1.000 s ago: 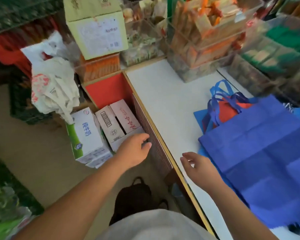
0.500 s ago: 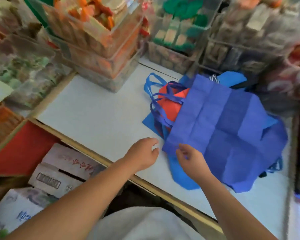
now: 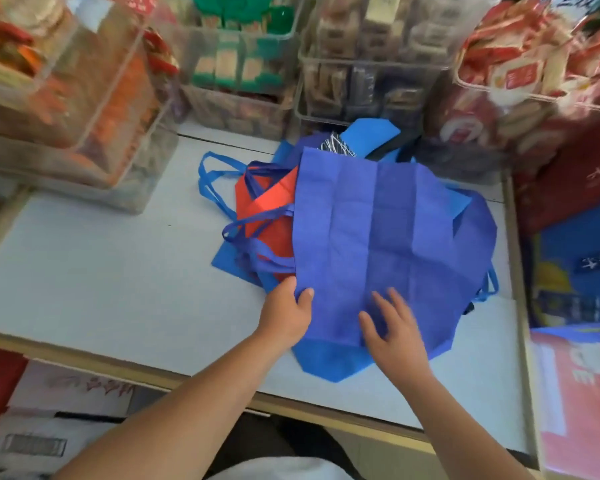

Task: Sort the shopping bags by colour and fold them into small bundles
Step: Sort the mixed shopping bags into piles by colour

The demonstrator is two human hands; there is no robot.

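Note:
A heap of fabric shopping bags lies on the white counter [image 3: 101, 289]. On top is a large violet-blue bag [image 3: 378, 237], spread flat with fold creases. Under its left side is a red-orange bag [image 3: 269, 202] tangled with blue handles [image 3: 212, 181]. A lighter blue bag [image 3: 329, 362] sticks out beneath at the near edge, and another light blue piece [image 3: 368, 133] shows at the back. My left hand [image 3: 286, 315] pinches the violet-blue bag's near left corner, thumb on top. My right hand [image 3: 394, 330] lies flat on that bag with fingers spread.
Clear plastic bins of packaged snacks [image 3: 243, 60] line the back of the counter. Red snack packets [image 3: 520, 74] and a red and blue carton [image 3: 575, 237] stand at the right. Cardboard boxes [image 3: 66, 410] sit below the counter's wooden front edge at the left.
My view swung from the boxes on the floor to the counter. Both hands moved onto the violet-blue bag; the left now pinches its corner and the right opened flat on it.

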